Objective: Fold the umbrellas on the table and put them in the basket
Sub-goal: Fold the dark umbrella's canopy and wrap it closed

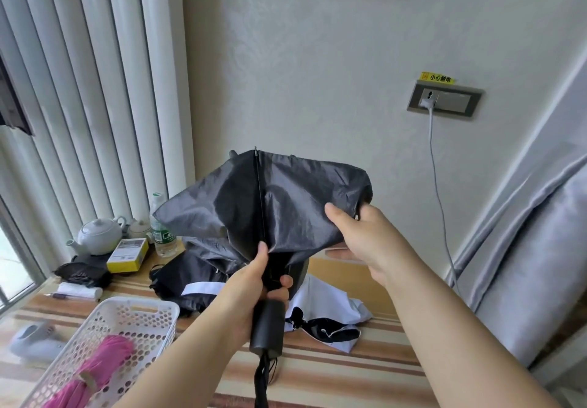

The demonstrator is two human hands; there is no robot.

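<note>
- Presently the black folding umbrella (270,204) is held above the striped table (333,372), its handle gripped by the left hand (254,290) for steadiness.
- Its canopy edge is apparently pinched by the right hand (355,233) so pleats can be gathered.
- A pink folded umbrella (95,372) already lies in the white perforated basket (139,312).

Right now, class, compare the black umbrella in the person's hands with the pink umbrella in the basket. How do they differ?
The black umbrella is held up in the air by the left hand and right hand; the pink umbrella lies in the basket. The black umbrella's cloth hangs loose and spread; the pink umbrella is rolled tight, with a strap round it. They differ in colour. Both are folding umbrellas.
</note>
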